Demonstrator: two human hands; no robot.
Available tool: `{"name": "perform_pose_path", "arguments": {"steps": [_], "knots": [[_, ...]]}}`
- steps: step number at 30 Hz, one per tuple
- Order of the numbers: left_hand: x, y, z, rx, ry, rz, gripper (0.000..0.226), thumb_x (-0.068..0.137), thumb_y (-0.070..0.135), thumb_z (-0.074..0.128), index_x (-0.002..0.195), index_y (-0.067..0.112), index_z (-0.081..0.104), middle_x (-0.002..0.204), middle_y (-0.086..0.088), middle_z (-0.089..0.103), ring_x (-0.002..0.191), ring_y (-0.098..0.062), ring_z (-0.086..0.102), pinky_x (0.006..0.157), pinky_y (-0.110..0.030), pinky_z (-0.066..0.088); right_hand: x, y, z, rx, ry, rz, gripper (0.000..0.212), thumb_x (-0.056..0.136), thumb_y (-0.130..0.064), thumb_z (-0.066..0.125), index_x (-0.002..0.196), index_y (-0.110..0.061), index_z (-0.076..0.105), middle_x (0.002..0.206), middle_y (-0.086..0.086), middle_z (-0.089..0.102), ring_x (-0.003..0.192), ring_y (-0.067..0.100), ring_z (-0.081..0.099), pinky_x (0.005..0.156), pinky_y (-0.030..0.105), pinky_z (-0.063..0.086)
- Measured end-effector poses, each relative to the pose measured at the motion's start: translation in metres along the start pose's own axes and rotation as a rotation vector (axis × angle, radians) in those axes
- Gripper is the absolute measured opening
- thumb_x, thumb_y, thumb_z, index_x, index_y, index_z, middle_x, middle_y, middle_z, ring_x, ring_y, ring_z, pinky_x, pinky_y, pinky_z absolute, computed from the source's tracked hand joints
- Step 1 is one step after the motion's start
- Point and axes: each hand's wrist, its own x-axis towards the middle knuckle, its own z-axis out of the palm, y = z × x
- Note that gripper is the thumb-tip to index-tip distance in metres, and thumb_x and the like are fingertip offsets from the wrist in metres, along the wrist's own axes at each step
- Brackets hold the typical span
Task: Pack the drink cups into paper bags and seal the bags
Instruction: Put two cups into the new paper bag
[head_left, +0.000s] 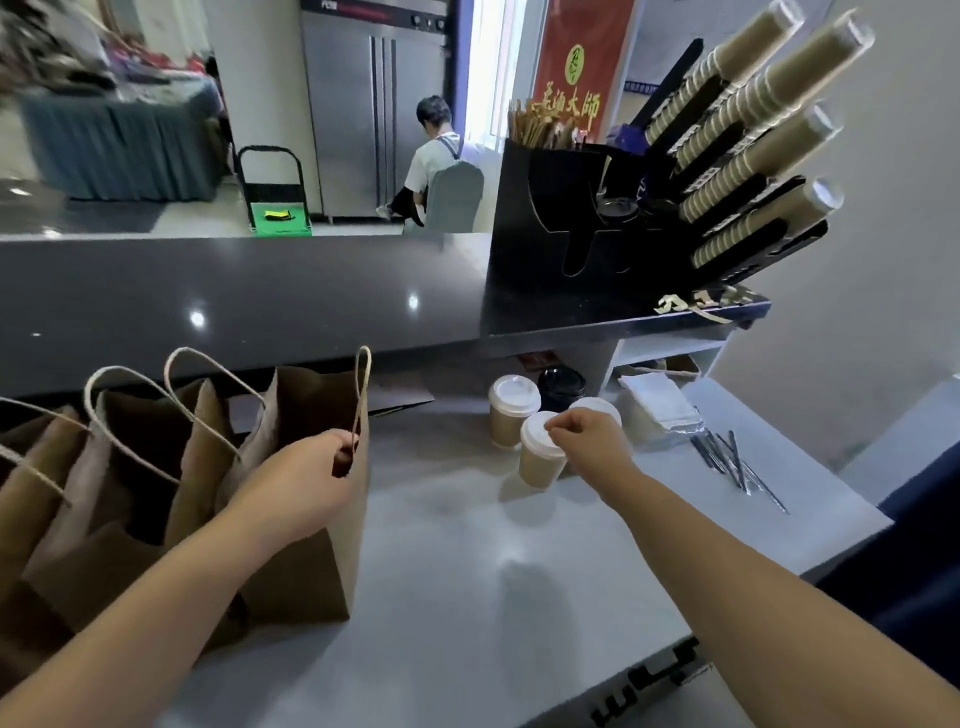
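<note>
The right hand (587, 434) pinches the lid edge of the front cup (540, 460), which stands upright near the worktop's (467, 545) far edge. The paper bag (322, 561) stands to its left (mouth up), rim gripped by the left hand (322, 467), so the cup must travel leftward, then down
</note>
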Motion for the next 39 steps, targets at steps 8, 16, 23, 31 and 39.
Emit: {"name": "perform_pose_path", "arguments": {"steps": [8, 16, 23, 31, 39], "knots": [[-0.001, 0.055, 0.026, -0.003, 0.063, -0.026, 0.034, 0.090, 0.023, 0.059, 0.121, 0.037, 0.055, 0.112, 0.013, 0.065, 0.095, -0.006, 0.059, 0.077, -0.024, 0.054, 0.065, 0.029, -0.019, -0.610, -0.148, -0.219, 0.044, 0.080, -0.029, 0.065, 0.123, -0.026, 0.057, 0.119, 0.003, 0.059, 0.116, 0.021, 0.044, 0.089, 0.031, 0.040], [-0.014, 0.062, 0.033, 0.105, 0.126, 0.001, 0.043, 0.089, 0.008, 0.049, 0.117, 0.040, 0.057, 0.110, 0.017, 0.063, 0.090, 0.000, 0.055, 0.070, -0.013, 0.044, 0.092, 0.044, -0.013, -0.914, -0.216, -0.451, 0.062, 0.070, -0.056, 0.066, 0.121, -0.025, 0.052, 0.115, -0.001, 0.057, 0.116, 0.022, 0.040, 0.095, 0.034, 0.032], [-0.028, 0.056, 0.031, 0.014, 0.188, 0.026, 0.052, 0.082, -0.005, 0.050, 0.085, 0.043, 0.069, 0.093, 0.028, 0.063, 0.089, 0.007, 0.058, 0.075, -0.014, 0.049, 0.099, 0.051, -0.012, -0.942, -0.250, -0.523, 0.065, 0.068, -0.065, 0.061, 0.115, -0.022, 0.055, 0.106, -0.001, 0.058, 0.112, 0.021, 0.042, 0.103, 0.035, 0.026], [-0.031, 0.047, 0.032, -0.030, 0.438, 0.069, 0.047, 0.080, -0.016, 0.049, 0.103, 0.020, 0.068, 0.105, 0.008, 0.063, 0.104, -0.003, 0.053, 0.090, -0.010, 0.033, 0.107, 0.037, -0.018, -0.747, -0.296, -0.525, 0.065, 0.064, -0.062, 0.067, 0.111, -0.017, 0.057, 0.101, -0.002, 0.060, 0.104, 0.018, 0.043, 0.079, 0.027, 0.034], [-0.020, 0.033, 0.014, -0.204, 0.485, -0.058, 0.032, 0.089, 0.014, 0.059, 0.100, 0.044, 0.054, 0.098, 0.026, 0.055, 0.091, 0.001, 0.053, 0.069, -0.012, 0.038, 0.108, -0.020, -0.045, -0.324, -0.341, -0.545, 0.073, 0.065, -0.042, 0.079, 0.127, -0.018, 0.048, 0.114, -0.002, 0.045, 0.105, 0.018, 0.047, 0.086, 0.029, 0.040]]}}
